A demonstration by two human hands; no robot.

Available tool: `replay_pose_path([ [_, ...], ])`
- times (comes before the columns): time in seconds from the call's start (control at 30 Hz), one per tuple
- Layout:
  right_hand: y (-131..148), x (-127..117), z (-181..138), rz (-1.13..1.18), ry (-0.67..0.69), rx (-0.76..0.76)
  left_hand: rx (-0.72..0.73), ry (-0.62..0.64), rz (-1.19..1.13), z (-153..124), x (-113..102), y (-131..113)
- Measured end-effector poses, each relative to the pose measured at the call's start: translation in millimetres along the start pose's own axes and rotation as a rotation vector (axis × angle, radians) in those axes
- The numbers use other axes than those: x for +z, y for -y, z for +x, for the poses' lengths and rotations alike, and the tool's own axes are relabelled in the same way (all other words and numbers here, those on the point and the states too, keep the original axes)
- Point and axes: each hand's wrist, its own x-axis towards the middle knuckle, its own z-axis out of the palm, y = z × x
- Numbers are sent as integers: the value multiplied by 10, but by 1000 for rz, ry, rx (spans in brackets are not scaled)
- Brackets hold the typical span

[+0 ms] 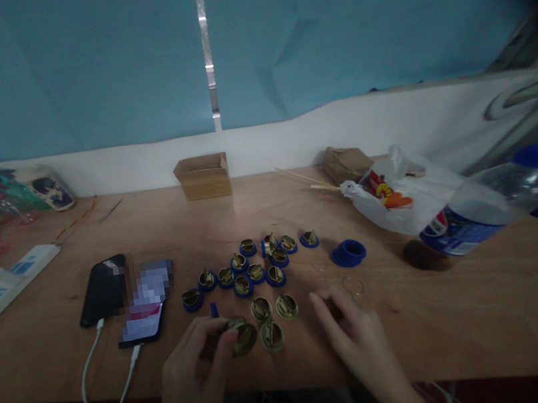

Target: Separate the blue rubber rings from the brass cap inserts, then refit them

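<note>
Pinched between the thumb and fingers of my left hand (198, 357) is a round brass-coloured metal cap (243, 337), raised over the table's front edge. To its right, three similar brass caps (271, 335) lie with their hollow, barred sides up. My right hand (351, 324) rests by the table with thumb and forefinger apart, and nothing shows in it. Behind the loose caps sit several brass caps with blue rims (243, 286). A blue stepped plastic ring (349, 253) stands to their right. Beside my left fingertips is a small blue piece (214, 310).
Two phones (103, 290) with white cables lie on the left, near a power strip (13, 287). At the back stands a small cardboard box (205, 179). A plastic bag (414, 193) and a lying soda bottle (477, 211) occupy the right. Thin wire rings (353, 285) lie near my right hand.
</note>
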Motion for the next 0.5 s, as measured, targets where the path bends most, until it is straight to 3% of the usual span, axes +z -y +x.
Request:
replay_pose_path([
  [0.13, -332, 17, 47, -229, 32, -4, 28, 30, -26, 7, 31, 32],
  [0.27, -362, 18, 11, -261, 18, 75, 58, -5, -79, -10, 104, 65],
  [0.4, -41, 23, -6, 9, -41, 110, 140, 95, -117, -23, 121, 69],
  [0.5, 243, 29, -13, 333, 87, 61, 172, 277, -249, -35, 130, 1],
])
